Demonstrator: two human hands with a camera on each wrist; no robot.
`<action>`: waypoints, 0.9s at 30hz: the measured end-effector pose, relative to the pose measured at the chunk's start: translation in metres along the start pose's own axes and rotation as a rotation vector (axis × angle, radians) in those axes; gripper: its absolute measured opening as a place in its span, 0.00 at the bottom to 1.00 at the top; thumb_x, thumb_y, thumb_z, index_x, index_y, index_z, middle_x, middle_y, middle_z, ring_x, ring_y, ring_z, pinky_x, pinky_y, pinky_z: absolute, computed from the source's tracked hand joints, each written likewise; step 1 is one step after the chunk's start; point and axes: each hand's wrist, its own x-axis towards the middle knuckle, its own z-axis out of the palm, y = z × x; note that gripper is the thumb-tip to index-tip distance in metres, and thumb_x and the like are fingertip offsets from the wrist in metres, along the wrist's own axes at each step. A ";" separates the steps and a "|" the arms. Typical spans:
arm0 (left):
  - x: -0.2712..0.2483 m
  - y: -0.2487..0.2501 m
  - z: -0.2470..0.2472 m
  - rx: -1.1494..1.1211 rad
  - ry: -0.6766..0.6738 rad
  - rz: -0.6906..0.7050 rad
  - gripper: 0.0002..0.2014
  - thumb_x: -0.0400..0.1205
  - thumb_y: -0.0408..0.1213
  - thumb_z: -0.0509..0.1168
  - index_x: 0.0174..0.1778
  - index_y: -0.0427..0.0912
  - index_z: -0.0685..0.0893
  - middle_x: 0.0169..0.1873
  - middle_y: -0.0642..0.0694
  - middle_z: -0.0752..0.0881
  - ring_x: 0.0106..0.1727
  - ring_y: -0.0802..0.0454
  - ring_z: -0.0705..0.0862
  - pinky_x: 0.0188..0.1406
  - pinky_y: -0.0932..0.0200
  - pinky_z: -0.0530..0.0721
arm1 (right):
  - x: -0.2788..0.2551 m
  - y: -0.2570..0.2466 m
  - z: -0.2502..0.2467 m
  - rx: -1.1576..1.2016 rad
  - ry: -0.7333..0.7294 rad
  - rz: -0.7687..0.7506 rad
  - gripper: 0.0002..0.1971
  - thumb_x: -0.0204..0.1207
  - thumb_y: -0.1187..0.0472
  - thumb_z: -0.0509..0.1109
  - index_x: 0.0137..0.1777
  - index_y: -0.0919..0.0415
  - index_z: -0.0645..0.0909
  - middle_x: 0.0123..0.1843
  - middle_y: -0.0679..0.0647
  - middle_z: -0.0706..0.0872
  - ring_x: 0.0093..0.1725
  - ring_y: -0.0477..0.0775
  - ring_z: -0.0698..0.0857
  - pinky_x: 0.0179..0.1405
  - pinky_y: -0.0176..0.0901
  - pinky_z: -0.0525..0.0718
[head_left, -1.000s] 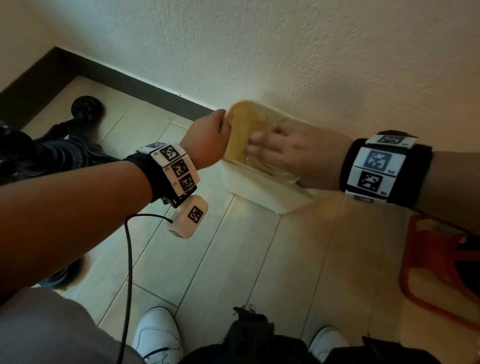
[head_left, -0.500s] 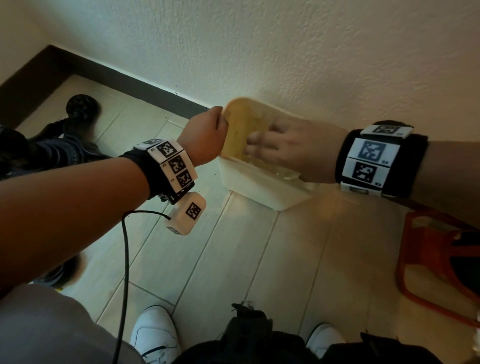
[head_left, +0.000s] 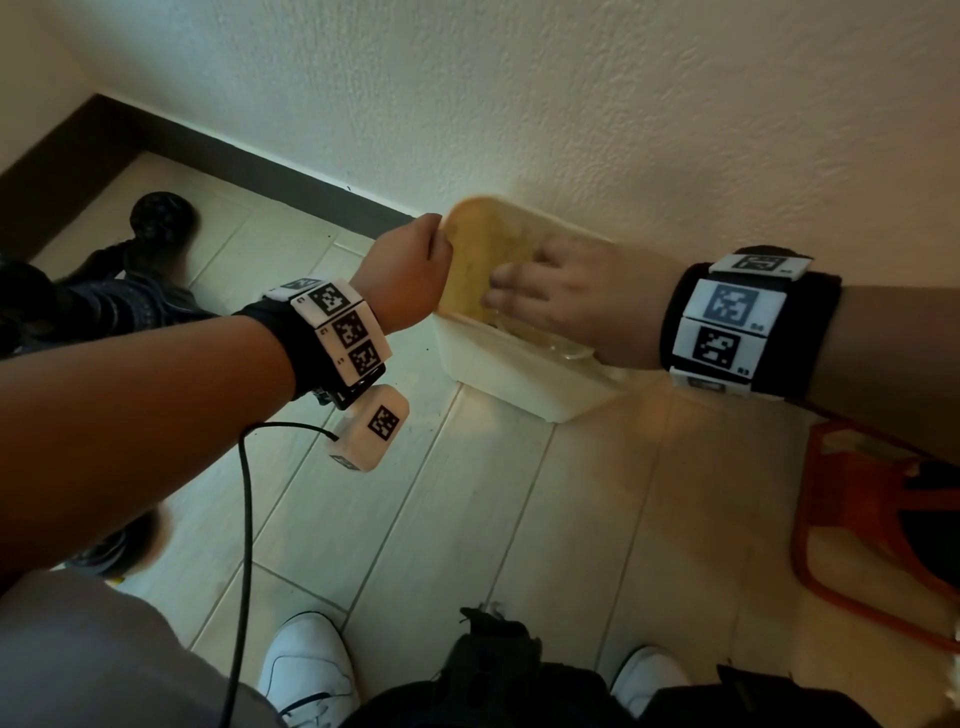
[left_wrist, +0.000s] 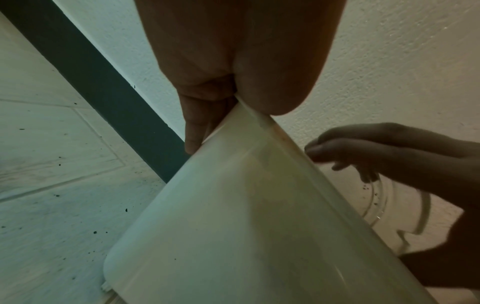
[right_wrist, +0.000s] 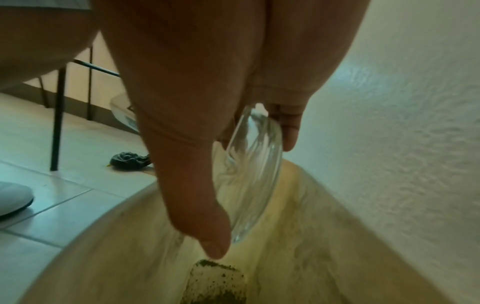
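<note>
A white bin stands on the floor against the wall. Its yellowish lid is raised, and my left hand pinches the lid's edge, thumb on one side and fingers on the other. My right hand holds a clear glass dish tilted steeply over the open bin, thumb on one face and fingers on the rim. Dark crumbs lie on something pale at the bottom of the yellow-stained bin interior. A few specks cling to the glass dish.
The textured wall is right behind the bin, with a dark skirting board to the left. An orange stool frame stands at the right. Dark objects lie at the left. My white shoes are below, on pale floor tiles.
Both hands keep their holds on the lid and the dish. The view has shifted only slightly.
</note>
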 end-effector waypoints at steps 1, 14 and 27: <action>0.000 0.001 0.000 -0.002 -0.001 0.002 0.19 0.89 0.40 0.49 0.54 0.32 0.82 0.44 0.37 0.89 0.44 0.39 0.86 0.43 0.48 0.80 | 0.000 0.003 0.005 0.025 0.062 0.001 0.49 0.83 0.53 0.19 0.69 0.75 0.82 0.64 0.74 0.86 0.44 0.74 0.87 0.50 0.62 0.87; 0.000 0.002 0.002 -0.013 -0.002 0.000 0.20 0.90 0.41 0.49 0.54 0.33 0.83 0.44 0.38 0.89 0.44 0.41 0.86 0.41 0.50 0.80 | 0.010 0.035 0.003 0.006 -0.130 0.257 0.49 0.64 0.58 0.77 0.84 0.62 0.57 0.81 0.65 0.66 0.57 0.71 0.79 0.55 0.65 0.83; -0.003 0.004 0.001 -0.007 0.000 0.002 0.19 0.89 0.41 0.49 0.55 0.32 0.82 0.44 0.37 0.89 0.44 0.39 0.86 0.45 0.44 0.84 | 0.003 0.009 -0.011 -0.067 -0.069 0.101 0.35 0.77 0.55 0.48 0.86 0.64 0.58 0.85 0.66 0.65 0.67 0.76 0.74 0.69 0.66 0.74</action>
